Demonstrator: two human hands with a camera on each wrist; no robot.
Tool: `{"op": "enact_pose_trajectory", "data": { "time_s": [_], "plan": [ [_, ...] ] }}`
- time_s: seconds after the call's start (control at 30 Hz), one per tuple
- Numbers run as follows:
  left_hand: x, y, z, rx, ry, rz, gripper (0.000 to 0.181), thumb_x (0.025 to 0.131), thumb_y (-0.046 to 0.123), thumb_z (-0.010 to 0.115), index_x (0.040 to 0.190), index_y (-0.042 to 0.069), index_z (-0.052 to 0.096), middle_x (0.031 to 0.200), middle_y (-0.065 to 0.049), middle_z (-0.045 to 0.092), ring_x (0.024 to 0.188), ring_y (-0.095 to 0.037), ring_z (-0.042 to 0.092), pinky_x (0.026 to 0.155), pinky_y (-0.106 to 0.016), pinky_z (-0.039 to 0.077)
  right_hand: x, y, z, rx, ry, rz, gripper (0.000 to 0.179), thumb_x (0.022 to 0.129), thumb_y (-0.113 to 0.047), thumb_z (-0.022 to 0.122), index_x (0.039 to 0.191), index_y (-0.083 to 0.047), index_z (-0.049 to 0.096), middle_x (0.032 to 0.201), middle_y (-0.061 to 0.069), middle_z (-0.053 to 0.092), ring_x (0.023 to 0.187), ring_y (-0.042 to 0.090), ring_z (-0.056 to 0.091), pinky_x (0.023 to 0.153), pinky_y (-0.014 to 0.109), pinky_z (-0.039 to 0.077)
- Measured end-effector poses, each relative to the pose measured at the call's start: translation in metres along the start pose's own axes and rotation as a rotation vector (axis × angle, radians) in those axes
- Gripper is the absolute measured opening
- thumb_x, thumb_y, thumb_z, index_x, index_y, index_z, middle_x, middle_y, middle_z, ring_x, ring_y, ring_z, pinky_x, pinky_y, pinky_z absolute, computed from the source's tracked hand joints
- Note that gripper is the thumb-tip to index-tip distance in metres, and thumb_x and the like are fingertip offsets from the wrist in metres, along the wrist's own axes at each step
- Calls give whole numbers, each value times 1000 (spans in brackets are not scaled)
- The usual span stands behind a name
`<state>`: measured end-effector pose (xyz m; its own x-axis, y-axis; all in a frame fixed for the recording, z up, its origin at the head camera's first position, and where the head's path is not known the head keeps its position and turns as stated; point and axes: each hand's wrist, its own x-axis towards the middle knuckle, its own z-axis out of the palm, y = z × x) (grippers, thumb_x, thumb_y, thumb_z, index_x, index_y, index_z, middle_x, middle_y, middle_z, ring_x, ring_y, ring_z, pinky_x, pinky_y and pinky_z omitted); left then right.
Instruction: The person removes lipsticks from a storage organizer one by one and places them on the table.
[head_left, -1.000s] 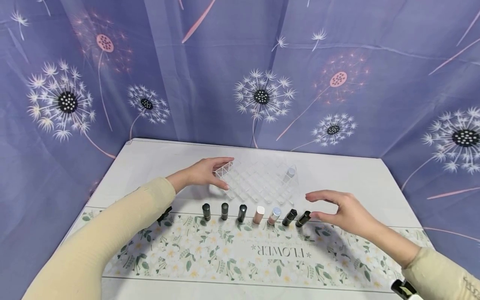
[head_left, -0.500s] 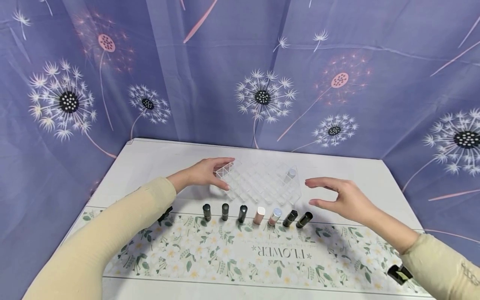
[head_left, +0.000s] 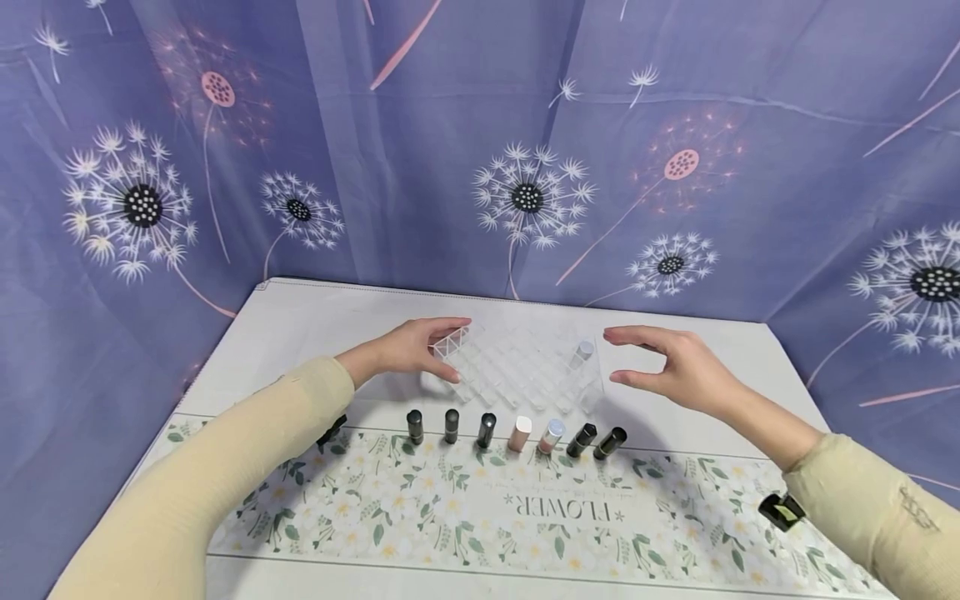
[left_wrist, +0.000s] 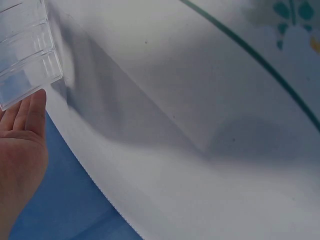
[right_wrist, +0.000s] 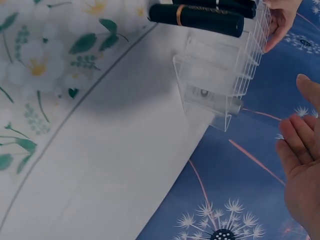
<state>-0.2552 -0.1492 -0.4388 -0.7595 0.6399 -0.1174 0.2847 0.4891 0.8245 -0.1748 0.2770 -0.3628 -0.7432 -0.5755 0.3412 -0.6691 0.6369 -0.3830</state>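
Note:
A clear plastic lipstick organizer [head_left: 517,367] with many compartments stands on the white table. My left hand [head_left: 408,346] grips its left end, thumb at the front and fingers at the back. One pale-capped lipstick [head_left: 582,353] stands in a compartment at the right end. My right hand [head_left: 675,367] is held off the organizer's right end, thumb and fingers apart, holding nothing. In front of the organizer several lipsticks stand in a row: dark ones such as the black lipstick [head_left: 611,443] at the right, a pink lipstick [head_left: 520,434] and a blue-capped lipstick [head_left: 551,435].
A floral mat strip [head_left: 420,517] printed with FLOWER runs across the table, under the lipstick row. Behind and beside the table [head_left: 360,304] hangs a purple dandelion-print curtain [head_left: 420,183]. Black wrist straps show at both sleeves.
My right hand has moved from beside the rightmost black lipstick, back towards the organizer's right end. The left hand keeps its grip, and the lipsticks stay in their row.

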Motion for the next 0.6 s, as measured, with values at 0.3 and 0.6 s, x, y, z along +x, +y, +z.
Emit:
{"op": "enact_pose_trajectory", "data": {
  "time_s": [0.3, 0.6],
  "plan": [
    [0, -2, 1, -3, 4, -1, 102, 85, 21, 94, 168, 11, 36, 171, -11, 38, 157, -33, 37, 125, -48, 38, 15, 9, 2, 7, -25, 48, 58, 87, -14, 91, 141, -10, 70, 136, 8, 74, 125, 32, 70, 106, 37, 55],
    [0, 0, 0, 3, -4, -2, 102, 85, 22, 94, 168, 11, 35, 172, -11, 36, 157, -35, 36, 124, -50, 40, 27, 20, 8, 9, -43, 75, 60, 88, -18, 91, 143, -9, 68, 139, 11, 71, 126, 38, 69, 105, 52, 55]
  ]
}}
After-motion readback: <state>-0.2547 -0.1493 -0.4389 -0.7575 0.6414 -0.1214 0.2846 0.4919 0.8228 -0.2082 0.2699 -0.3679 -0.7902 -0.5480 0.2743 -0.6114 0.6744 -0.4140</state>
